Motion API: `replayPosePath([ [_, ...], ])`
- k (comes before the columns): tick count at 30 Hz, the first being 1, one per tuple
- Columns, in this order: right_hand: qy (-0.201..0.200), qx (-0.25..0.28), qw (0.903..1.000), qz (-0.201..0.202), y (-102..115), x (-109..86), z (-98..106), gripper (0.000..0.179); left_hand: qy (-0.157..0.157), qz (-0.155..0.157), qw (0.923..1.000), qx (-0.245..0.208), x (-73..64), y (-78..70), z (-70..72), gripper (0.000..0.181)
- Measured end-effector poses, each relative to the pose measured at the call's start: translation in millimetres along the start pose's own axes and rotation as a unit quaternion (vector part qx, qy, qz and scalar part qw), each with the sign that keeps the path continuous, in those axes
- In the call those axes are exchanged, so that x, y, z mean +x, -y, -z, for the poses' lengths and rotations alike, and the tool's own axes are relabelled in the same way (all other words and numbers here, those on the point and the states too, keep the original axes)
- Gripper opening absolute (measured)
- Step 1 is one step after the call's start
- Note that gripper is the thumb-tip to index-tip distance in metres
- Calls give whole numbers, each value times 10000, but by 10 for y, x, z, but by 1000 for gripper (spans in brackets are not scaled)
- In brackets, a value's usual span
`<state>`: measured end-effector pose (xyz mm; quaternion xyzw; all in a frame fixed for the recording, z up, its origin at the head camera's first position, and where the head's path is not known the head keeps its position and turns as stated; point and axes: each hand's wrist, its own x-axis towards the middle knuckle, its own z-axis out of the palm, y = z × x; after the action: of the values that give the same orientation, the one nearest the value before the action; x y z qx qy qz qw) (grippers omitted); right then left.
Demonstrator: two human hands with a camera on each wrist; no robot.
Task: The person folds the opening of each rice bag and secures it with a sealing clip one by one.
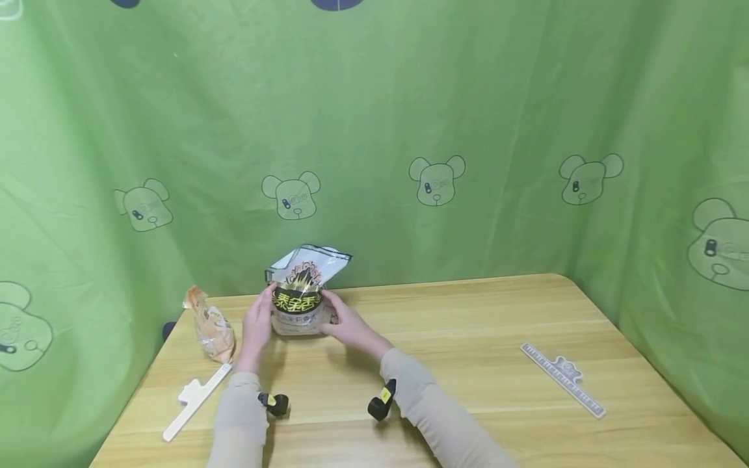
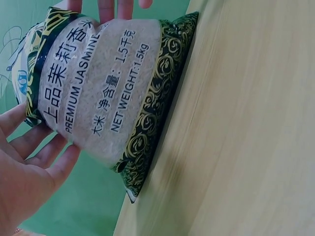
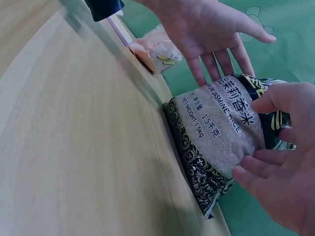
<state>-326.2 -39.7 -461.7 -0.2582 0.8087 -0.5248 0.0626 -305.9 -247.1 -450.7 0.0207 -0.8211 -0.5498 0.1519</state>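
A clear plastic bag of rice (image 1: 298, 318) with a dark, gold-patterned band stands upright at the far left of the table, its pale top (image 1: 318, 263) leaning right. My left hand (image 1: 256, 322) is at its left side; in the right wrist view the straight fingers reach the bag and the thumb stands out from it. Against the right side rests my right hand (image 1: 349, 323), with fairly straight, relaxed fingers and thumb. Printed text (image 2: 106, 83) on the bag reads premium jasmine rice, 1.5 kg. Parts of both hands' contact are hidden.
Left of the bag lies an orange-and-clear snack packet (image 1: 213, 328). A white bar-shaped bag clip (image 1: 196, 400) is on the table's left, a grey one (image 1: 564, 377) on the right. Green patterned cloth (image 1: 374, 130) hangs behind the wooden table (image 1: 468, 338).
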Motion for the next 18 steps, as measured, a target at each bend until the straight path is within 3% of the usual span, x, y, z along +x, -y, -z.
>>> replayPosePath([
  [18,-36,22,9999,-116,-122,-158,264,78,238,-317,9991,167,-32,-63,-186,55],
])
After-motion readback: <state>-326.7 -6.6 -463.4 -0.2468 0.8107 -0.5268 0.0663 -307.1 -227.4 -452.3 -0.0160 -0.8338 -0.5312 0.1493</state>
